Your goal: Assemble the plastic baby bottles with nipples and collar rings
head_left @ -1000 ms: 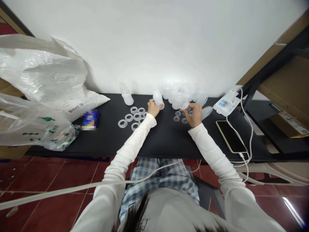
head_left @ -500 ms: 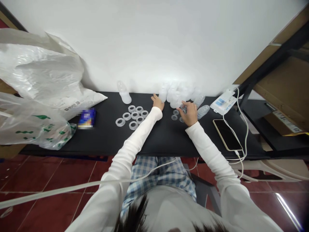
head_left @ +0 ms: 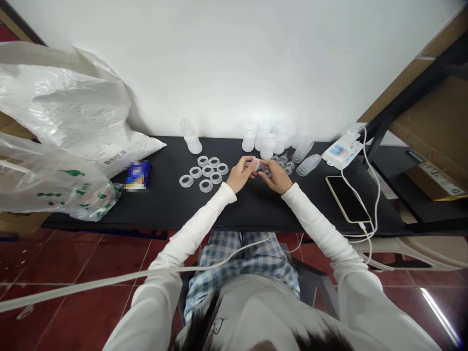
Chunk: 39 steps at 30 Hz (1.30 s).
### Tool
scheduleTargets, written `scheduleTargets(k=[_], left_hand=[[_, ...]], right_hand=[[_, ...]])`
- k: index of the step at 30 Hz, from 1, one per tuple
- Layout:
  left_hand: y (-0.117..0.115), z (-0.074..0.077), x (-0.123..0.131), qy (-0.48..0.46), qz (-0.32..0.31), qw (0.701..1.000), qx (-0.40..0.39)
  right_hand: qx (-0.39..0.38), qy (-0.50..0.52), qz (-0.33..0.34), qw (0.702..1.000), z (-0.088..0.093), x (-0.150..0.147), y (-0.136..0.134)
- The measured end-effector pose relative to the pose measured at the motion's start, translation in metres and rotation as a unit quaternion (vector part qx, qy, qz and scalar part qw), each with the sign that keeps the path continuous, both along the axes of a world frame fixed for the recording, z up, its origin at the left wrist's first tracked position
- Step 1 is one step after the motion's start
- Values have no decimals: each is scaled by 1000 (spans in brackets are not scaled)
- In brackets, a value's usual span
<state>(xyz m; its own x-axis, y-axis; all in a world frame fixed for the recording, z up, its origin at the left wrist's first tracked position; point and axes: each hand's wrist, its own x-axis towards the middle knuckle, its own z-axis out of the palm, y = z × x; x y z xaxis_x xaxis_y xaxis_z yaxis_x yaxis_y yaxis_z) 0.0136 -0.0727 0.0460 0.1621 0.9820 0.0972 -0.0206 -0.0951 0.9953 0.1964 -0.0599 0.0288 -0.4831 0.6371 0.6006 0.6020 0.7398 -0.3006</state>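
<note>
My left hand and my right hand meet over the middle of the black table. Their fingers are closed around a small whitish translucent piece, mostly covered by the fingertips, so its exact shape is hidden. Just beyond my right hand lie several clear bottle teats. Behind them a cluster of white baby bottles stands near the wall. To the left of my left hand, several translucent bottle rings lie flat. A baby bottle with a clear domed cap stands farther back.
Stacked clear caps lie right of the teats. A phone with a white cable and a white box-like device are farther right. A blue packet and large plastic bags occupy the left. A cable crosses my lap.
My left hand has left the bottles and come nearer to me. My right hand has moved left from the teats, and both hands now meet around a small piece.
</note>
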Motion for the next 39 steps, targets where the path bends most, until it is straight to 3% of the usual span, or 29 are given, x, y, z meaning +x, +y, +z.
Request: scheduleTargets(k=[5, 10, 16, 18, 21, 24, 27, 30, 33, 39], left_hand=[[-3, -6, -4, -4, -19, 1000, -17], [-13, -2, 2, 7, -16, 999, -34], [-19, 0, 0, 0, -26, 995, -95], [-23, -2, -15, -5, 0, 996, -86], [-32, -4, -61, -11, 74, 996, -52], [-43, -10, -120, 11, 128, 992, 11], [-56, -20, -167, 82, 154, 982, 73], [-68, -30, -184, 179, 172, 963, 108], [-75, -34, -179, 271, 197, 933, 133], [-75, -39, -167, 437, 233, 853, 165]], right_hand=[[-54, 72, 11, 996, -6, -11, -6], [-79, 122, -1, 989, -7, -15, -10], [48, -45, 57, 996, 2, -5, -13], [83, -83, 55, 992, 4, 5, -14], [102, -53, -24, 993, 9, 36, -18], [29, -58, -104, 993, 16, 76, -23], [-34, -142, -146, 979, 20, 105, -29], [-89, -246, -191, 946, 21, 111, -32], [-139, -318, -218, 912, 22, 103, -31], [-177, -348, -235, 890, 28, 94, -30]])
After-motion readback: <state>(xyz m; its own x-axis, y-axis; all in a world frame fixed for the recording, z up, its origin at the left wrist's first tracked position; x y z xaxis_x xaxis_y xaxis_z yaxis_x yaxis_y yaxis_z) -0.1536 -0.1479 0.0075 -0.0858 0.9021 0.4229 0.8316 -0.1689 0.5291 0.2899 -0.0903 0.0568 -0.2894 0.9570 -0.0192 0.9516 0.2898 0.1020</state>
